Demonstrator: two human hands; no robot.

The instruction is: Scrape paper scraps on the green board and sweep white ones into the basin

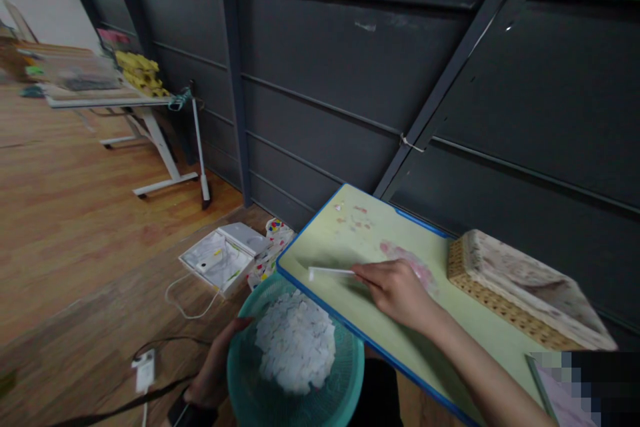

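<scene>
My left hand grips the left rim of a teal plastic basket, its fingers partly hidden by the side. Inside the basket lies a heap of small white flakes, like scraps of paper. Over the pale yellow table top, my right hand is closed on one end of a thin white stick with a wider tip. The stick points left, towards the table's blue edge, above and behind the basket. From this frame I cannot tell whether its tip touches the surface.
A lined wicker basket stands on the table's right side, near pinkish stains. On the floor lie an open white box and a power adapter with cables. Dark wall panels rise behind; another table stands far left.
</scene>
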